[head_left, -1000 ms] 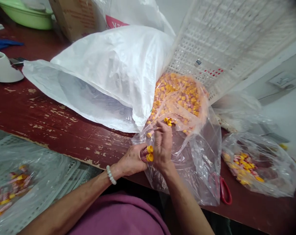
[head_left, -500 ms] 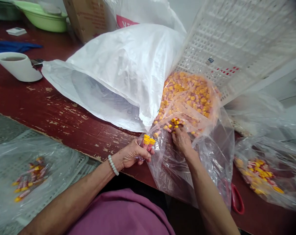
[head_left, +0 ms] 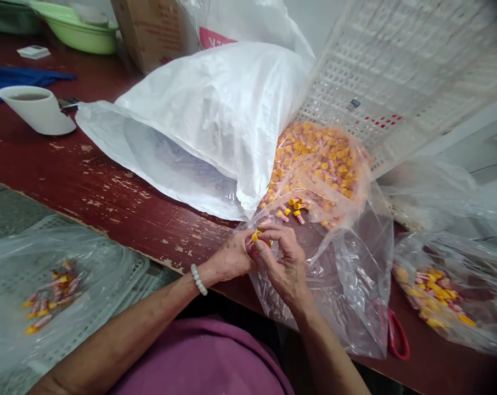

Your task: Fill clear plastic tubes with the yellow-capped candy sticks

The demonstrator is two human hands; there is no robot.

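Observation:
My left hand [head_left: 236, 255], with a bead bracelet at the wrist, is closed around small red-patterned tubes [head_left: 251, 248] with yellow caps. Thumb and fingers of my right hand [head_left: 283, 258] pinch a yellow cap [head_left: 256, 236] at the top of that bunch. The two hands meet at the table's front edge. Just beyond them, a clear plastic bag [head_left: 343, 274] lies open with a large heap of yellow-capped tubes [head_left: 318, 159] in it. A few loose tubes [head_left: 298, 217] lie near its mouth. How many tubes my left hand holds is hidden by the fingers.
A white sack [head_left: 215, 104] of clear pieces lies open on the red table [head_left: 104, 186]. Behind the heap leans a white crate [head_left: 396, 82]. A cup [head_left: 38, 112] stands left, red-handled scissors [head_left: 397, 334] lie right. Bagged tubes are at lower left [head_left: 53, 293] and right [head_left: 441, 291].
My right hand has come back from the heap to my left hand and now pinches a cap there. My left hand has turned, hiding more of the tubes. The view has shifted slightly.

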